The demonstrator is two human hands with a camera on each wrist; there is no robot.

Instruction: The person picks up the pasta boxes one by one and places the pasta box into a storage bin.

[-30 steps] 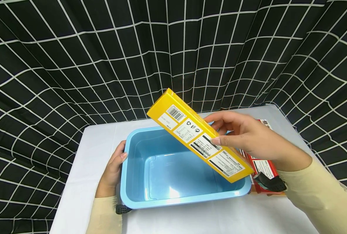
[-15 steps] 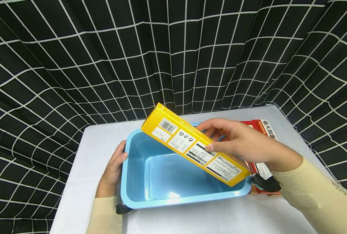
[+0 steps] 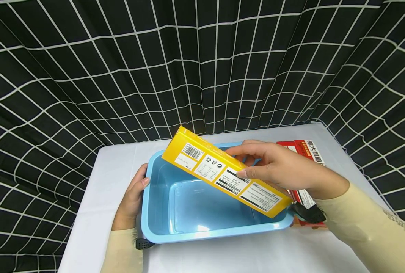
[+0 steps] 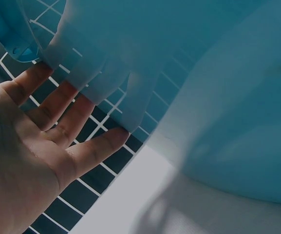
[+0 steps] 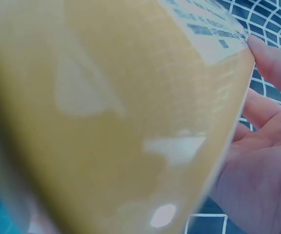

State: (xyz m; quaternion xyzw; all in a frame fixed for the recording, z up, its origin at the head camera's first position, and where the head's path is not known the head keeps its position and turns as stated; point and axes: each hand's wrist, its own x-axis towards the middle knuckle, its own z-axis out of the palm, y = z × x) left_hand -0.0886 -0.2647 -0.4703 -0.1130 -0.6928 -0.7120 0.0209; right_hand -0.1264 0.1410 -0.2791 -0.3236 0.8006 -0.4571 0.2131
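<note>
The left hand [image 3: 131, 197] rests its straight fingers against the left wall of the tub [image 3: 216, 234]. Over the tub, the right hand [image 3: 274, 163] pinches the tilted yellow box [image 3: 216, 172] between thumb and fingers. Within the last second the box has dropped, its left end most, so it seems closer to the tub but unreleased. Red packaging [image 3: 291, 146] lies to the right; a curtain [image 3: 175, 68] hangs behind.

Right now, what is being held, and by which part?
The right hand holds the yellow box near its middle; the left hand touches the blue tub.
</note>
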